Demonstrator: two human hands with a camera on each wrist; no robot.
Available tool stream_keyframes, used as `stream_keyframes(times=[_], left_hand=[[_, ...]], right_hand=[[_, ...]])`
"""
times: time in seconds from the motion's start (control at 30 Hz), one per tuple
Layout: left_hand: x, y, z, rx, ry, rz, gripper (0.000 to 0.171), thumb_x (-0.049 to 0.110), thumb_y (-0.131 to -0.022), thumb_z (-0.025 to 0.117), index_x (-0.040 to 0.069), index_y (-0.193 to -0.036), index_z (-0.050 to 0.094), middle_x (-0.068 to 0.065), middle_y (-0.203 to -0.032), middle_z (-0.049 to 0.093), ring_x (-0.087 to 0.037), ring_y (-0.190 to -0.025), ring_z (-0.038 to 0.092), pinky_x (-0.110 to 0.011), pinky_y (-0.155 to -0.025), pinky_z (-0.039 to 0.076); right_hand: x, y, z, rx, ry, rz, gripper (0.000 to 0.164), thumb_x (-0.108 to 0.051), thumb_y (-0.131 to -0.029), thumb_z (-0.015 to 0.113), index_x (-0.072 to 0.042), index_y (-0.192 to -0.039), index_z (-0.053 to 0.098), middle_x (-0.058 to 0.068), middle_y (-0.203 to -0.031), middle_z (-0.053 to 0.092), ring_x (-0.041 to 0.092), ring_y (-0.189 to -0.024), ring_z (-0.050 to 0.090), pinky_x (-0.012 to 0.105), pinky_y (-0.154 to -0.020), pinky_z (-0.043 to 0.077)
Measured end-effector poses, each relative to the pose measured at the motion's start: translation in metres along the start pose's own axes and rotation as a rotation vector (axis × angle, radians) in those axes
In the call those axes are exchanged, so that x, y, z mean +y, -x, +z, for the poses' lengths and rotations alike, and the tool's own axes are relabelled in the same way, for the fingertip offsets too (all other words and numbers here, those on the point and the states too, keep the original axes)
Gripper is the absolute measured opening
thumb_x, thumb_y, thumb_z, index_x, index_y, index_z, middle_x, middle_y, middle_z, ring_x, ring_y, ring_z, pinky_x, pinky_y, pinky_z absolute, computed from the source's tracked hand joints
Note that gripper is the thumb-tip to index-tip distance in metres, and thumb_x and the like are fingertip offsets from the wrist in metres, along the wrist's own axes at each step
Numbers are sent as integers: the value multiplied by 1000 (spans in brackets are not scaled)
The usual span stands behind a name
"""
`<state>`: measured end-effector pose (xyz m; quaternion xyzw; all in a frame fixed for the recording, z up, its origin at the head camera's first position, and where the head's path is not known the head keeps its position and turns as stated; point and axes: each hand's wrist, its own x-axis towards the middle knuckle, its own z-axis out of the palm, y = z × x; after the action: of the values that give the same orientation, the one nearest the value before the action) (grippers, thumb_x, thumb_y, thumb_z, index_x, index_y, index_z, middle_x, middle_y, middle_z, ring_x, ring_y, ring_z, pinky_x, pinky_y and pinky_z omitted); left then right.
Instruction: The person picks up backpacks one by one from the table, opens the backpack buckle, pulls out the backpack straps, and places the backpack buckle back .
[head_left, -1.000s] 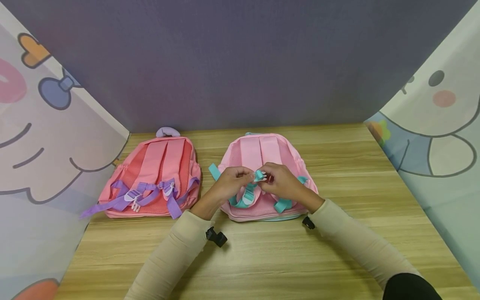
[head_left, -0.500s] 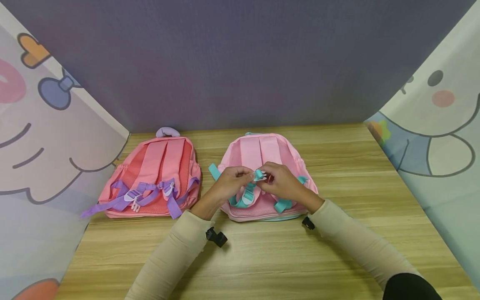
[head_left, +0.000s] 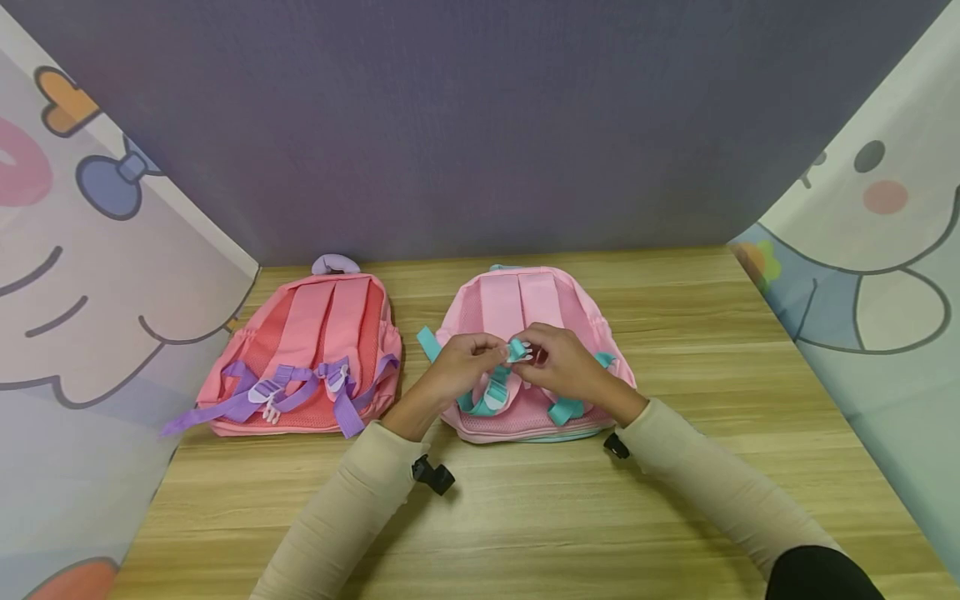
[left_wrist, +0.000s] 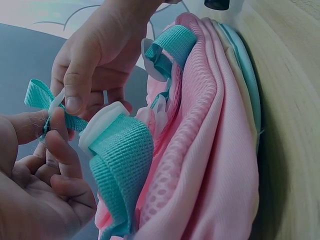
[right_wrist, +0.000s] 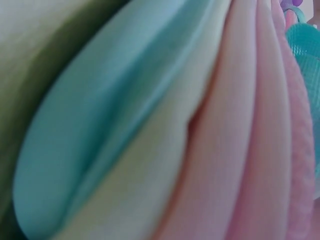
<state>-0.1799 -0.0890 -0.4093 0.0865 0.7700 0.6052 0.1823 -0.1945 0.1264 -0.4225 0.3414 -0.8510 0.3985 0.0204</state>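
A pink backpack (head_left: pixel 540 417) lies with its shoulder straps up and teal webbing hanging from them. Above it my left hand (head_left: pixel 463 367) pinches a white plastic buckle (head_left: pixel 527 355) threaded with a teal webbing strap (head_left: pixel 517 348). From the other side my right hand (head_left: pixel 562 362) grips the same buckle at its pronged end. In the left wrist view the webbing (left_wrist: pixel 37 94) makes a small loop through the white piece (left_wrist: pixel 56 102), and both hands' fingertips meet around it. The right wrist view shows the bag's layered side (right_wrist: pixel 230 150), with no hand visible.
A coral backpack (head_left: pixel 300 333) with purple straps (head_left: pixel 240 404) lies to the left on the wooden table (head_left: pixel 525 533). Another white adjuster (head_left: pixel 495 393) with teal webbing rests on the pink bag. A grey panel (head_left: pixel 480 125) stands behind, with cartoon-printed panels at both sides.
Almost nothing differs: both hands keep hold of the buckle and strap in the same place, and the backpacks have not moved.
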Motion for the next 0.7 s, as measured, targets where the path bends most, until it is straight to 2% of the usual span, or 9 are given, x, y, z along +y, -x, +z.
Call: stream_keyframes(times=[0.33,0.7], left_hand=[[1,1,1,1,0,14,23,19,-103,59,2,-114,71,-5,-99,69,-16,-91,61,-28,-81,51],[0,1,2,11,-3,9,22,19,-103,60,3,-111,72,-6,-99,72,-16,-93,64,-28,-82,51]], right_hand=[[2,0,1,13,1,-22,19,-12,-86,77,-11,-104,70,-2,-88,64,8,-76,57,23,-66,52],[-1,0,0,9,0,-7,17,-11,-87,76,-11,-103,71,-2,-88,65,8,-76,57,23,-66,52]])
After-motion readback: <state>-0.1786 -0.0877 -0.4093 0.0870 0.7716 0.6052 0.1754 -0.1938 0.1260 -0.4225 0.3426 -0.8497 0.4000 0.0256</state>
